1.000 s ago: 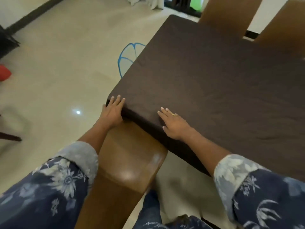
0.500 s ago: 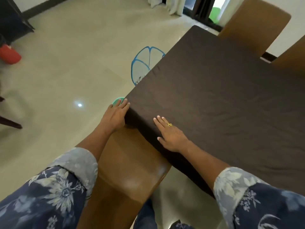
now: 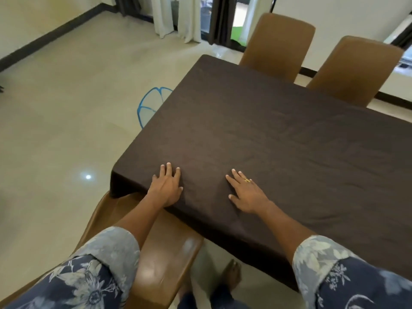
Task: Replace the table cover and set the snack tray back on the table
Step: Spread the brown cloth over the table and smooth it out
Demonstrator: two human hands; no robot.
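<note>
A dark brown table cover (image 3: 267, 130) lies spread over the whole table top and hangs down its near edge. My left hand (image 3: 166, 186) rests flat on the cover near the table's near left corner, fingers straight. My right hand (image 3: 246, 192), with a gold ring, lies flat on the cover a little to the right, fingers spread. No snack tray is in view.
A brown chair (image 3: 142, 248) stands tucked under the near edge between my arms. Two more brown chairs (image 3: 278, 43) stand at the far side. A blue-rimmed mesh food cover (image 3: 148, 104) lies on the tiled floor left of the table. My bare foot (image 3: 231, 277) shows below.
My left hand moved from the cover's corner edge up onto the table top. My right hand slid further onto the top. The camera view rose and now shows the far chairs.
</note>
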